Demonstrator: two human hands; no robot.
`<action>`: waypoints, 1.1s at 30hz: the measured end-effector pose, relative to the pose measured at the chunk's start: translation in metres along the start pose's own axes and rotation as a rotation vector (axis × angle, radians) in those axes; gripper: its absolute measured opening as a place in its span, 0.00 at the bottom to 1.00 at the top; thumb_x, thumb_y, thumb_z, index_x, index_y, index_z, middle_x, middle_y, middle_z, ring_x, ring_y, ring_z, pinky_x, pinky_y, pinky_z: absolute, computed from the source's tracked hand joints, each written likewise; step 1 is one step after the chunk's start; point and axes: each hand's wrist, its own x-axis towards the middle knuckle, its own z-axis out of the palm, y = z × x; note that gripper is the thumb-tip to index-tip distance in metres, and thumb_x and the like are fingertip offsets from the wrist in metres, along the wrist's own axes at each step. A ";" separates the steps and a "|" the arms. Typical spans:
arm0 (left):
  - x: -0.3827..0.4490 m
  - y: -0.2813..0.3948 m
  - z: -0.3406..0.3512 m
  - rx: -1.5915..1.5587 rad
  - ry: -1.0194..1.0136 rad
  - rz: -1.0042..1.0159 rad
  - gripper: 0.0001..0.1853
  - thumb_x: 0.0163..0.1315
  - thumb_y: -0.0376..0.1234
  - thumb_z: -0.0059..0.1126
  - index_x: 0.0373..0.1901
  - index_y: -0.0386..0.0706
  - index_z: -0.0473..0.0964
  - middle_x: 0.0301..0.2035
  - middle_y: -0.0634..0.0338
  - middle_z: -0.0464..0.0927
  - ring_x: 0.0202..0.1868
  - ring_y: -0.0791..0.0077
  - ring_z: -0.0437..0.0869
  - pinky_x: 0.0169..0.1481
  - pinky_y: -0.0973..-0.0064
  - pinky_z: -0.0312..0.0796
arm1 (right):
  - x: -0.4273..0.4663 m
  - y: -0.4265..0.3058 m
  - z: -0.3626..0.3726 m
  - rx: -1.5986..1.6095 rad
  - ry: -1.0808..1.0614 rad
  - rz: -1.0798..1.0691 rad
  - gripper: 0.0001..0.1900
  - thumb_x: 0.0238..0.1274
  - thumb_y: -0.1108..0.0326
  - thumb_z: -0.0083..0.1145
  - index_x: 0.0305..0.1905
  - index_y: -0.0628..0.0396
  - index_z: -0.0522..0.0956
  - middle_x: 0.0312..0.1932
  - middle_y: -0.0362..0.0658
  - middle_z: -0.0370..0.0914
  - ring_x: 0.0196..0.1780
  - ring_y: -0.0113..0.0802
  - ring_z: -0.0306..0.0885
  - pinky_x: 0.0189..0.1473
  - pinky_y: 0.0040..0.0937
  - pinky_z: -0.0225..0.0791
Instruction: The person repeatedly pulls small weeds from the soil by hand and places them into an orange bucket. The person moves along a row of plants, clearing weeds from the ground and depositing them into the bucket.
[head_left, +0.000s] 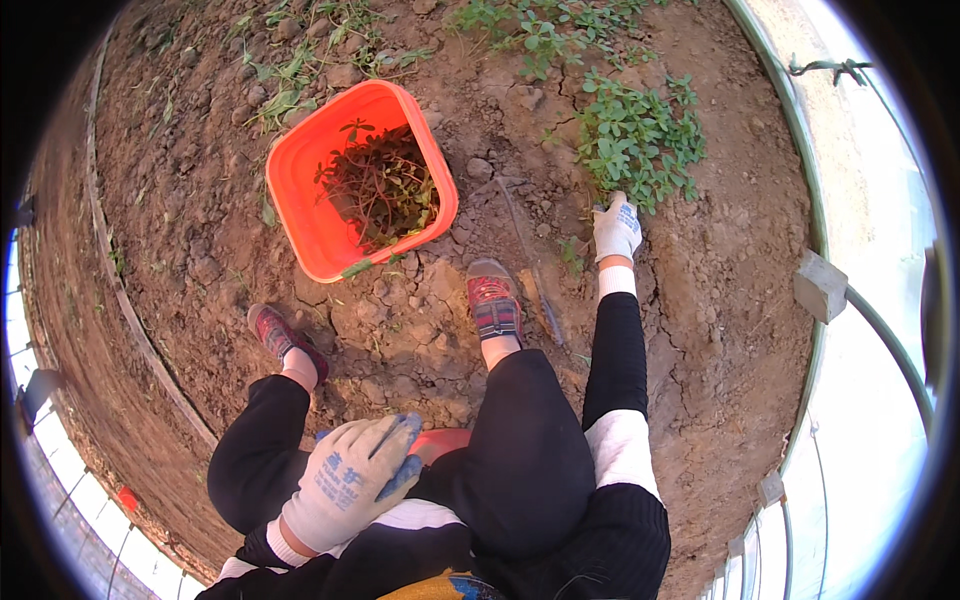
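Observation:
My right hand (617, 227), in a white work glove with printing on its back, reaches forward to the near edge of a low, green leafy plant (637, 142) growing in the soil. Its fingers are curled at the base of the stems; leaves hide the fingertips, so the grip cannot be made out. My left hand (360, 472), gloved the same way with bluish fingers, rests near my lap with nothing visible in it. In front of my feet stands an orange plastic bucket (292, 176) holding pulled plants (386, 184) with reddish stems.
Cracked, cloddy soil surrounds my two red patterned shoes (495, 300). More green plants (544, 37) grow farther ahead, and loose weeds (289, 90) lie beyond the bucket. A thin hose or strip (135, 322) runs along the left. At right are a concrete block (820, 286) and plastic sheeting.

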 end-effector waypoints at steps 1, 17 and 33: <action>0.000 0.000 0.000 0.003 0.000 0.002 0.30 0.56 0.41 0.69 0.60 0.42 0.75 0.51 0.53 0.80 0.52 0.55 0.82 0.60 0.62 0.71 | 0.002 0.000 -0.001 -0.015 -0.015 0.014 0.22 0.62 0.54 0.66 0.56 0.54 0.75 0.49 0.54 0.82 0.52 0.52 0.83 0.50 0.44 0.77; 0.000 -0.002 -0.001 0.019 0.022 0.025 0.26 0.59 0.41 0.66 0.58 0.40 0.76 0.50 0.52 0.81 0.49 0.58 0.83 0.58 0.64 0.74 | 0.019 0.000 0.004 -0.099 -0.048 -0.024 0.22 0.62 0.55 0.64 0.56 0.54 0.79 0.52 0.50 0.83 0.54 0.47 0.83 0.52 0.43 0.76; 0.002 -0.001 -0.001 -0.002 0.053 0.027 0.28 0.56 0.40 0.69 0.58 0.40 0.77 0.50 0.53 0.81 0.49 0.56 0.84 0.57 0.62 0.74 | 0.030 -0.003 0.005 -0.088 -0.067 -0.005 0.23 0.57 0.49 0.66 0.49 0.56 0.83 0.48 0.53 0.84 0.53 0.48 0.83 0.53 0.42 0.76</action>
